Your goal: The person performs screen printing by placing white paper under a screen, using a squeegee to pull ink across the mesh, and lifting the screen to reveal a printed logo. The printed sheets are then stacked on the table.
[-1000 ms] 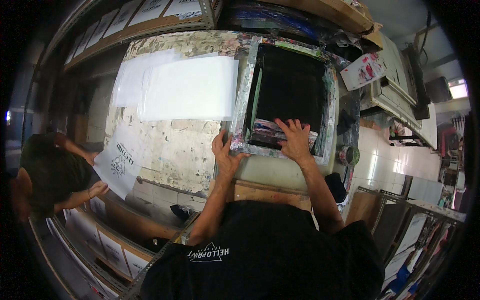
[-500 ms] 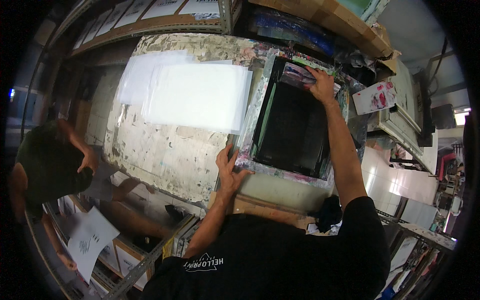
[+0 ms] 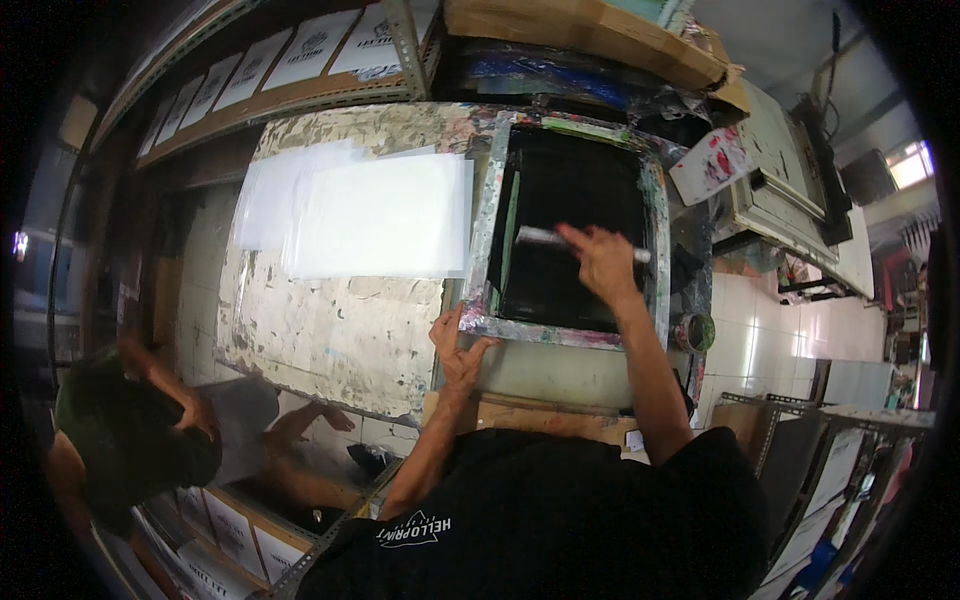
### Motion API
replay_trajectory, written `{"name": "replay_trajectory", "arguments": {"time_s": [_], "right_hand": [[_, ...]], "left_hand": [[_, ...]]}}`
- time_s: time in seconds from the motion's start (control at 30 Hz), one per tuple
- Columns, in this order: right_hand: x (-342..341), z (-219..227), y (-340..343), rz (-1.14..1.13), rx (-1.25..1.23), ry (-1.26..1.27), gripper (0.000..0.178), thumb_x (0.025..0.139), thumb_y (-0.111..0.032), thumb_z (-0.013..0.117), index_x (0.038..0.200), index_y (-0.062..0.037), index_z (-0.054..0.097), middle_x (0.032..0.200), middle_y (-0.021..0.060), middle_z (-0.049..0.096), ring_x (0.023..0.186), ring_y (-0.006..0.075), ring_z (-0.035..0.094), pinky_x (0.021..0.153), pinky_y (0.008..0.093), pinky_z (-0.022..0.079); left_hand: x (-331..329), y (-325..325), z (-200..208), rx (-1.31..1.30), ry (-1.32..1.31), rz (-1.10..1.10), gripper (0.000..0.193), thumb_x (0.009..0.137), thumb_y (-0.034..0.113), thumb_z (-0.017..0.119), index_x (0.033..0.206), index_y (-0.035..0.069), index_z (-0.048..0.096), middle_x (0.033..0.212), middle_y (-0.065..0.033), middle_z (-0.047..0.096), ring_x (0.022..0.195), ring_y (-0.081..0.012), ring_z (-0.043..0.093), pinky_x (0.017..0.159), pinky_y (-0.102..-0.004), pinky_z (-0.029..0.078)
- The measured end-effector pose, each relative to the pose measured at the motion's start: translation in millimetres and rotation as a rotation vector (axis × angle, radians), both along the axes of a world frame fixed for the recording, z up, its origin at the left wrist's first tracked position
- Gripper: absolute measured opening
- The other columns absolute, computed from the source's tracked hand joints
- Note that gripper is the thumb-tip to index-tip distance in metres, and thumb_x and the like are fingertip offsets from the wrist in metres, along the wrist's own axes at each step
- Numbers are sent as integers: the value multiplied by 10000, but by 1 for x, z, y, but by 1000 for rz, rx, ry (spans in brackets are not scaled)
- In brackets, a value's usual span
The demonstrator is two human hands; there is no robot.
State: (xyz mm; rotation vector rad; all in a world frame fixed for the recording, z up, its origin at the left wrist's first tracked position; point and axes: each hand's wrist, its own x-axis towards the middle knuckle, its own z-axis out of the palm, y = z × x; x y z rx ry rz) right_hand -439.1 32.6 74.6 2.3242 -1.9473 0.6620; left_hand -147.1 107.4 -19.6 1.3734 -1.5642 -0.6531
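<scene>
A printing screen [image 3: 478, 260] with a smeared, paint-stained frame lies on the work table, its inner area coated in black ink. My right hand [image 3: 606, 265] grips a squeegee [image 3: 540, 236] with a pale handle, lying crosswise about midway over the black area. At the frame's near left corner rests my left hand [image 3: 460, 355], thumb and fingers spread around the corner and touching its edges. To the left of the screen lie several overlapping white sheets [image 3: 375, 215].
The worn table [image 3: 340, 335] extends left. A person in a dark green top [image 3: 130, 430] stands at left. Shelves with boxes [image 3: 310, 45] run along the back; a cardboard box [image 3: 590, 40] lies beyond the screen. A stained white container [image 3: 712, 165] and a can [image 3: 694, 332] are at right.
My right hand has drawn the squeegee from the screen's far end toward me, to about its middle. My left hand stays at the corner. The other person's held sheet has gone from view.
</scene>
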Motion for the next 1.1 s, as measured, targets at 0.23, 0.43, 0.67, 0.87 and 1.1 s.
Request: {"name": "replay_trajectory", "arguments": {"time_s": [0.23, 0.43, 0.67, 0.87, 1.1], "right_hand": [[36, 120, 81, 5, -122, -1, 571, 704, -311, 781, 1262, -276, 667, 921, 129, 636, 870, 313, 632, 749, 440, 478], [1, 197, 14, -18, -225, 24, 612, 633, -481, 826, 1159, -189, 717, 874, 128, 664, 782, 339, 650, 691, 431, 503], [-32, 260, -62, -48, -297, 56, 559, 709, -493, 820, 1135, -139, 743, 990, 172, 732, 890, 321, 701, 787, 394, 542], [-32, 285, -72, 41, -248, -106, 475, 737, -462, 766, 962, -43, 762, 925, 190, 727, 897, 364, 688, 826, 415, 533], [-34, 285, -70, -16, -225, -77, 489, 735, -442, 775, 997, -29, 754, 1002, 187, 730, 952, 338, 691, 866, 390, 526]], "left_hand": [[-31, -29, 94, -91, 162, 116, 684, 612, 125, 906, 1232, -6, 649, 1157, -156, 575, 1119, -320, 506, 993, -422, 393], [-48, -85, 137, -111, 446, -109, 659, 895, 137, 716, 1464, -14, 420, 1282, -150, 574, 1132, -250, 543, 1027, -457, 377], [-58, -56, 6, -70, -520, 174, 385, 767, 141, 806, 1106, -3, 693, 1036, -163, 651, 970, -359, 622, 815, -425, 505], [-70, -58, 6, 151, 111, 135, 236, 888, 174, 734, 955, -51, 712, 781, -113, 680, 700, -199, 595, 664, -340, 480], [-11, -89, 38, 231, 604, 282, 162, 951, 154, 683, 931, -6, 695, 771, 23, 630, 654, -42, 486, 577, -212, 383]]}}
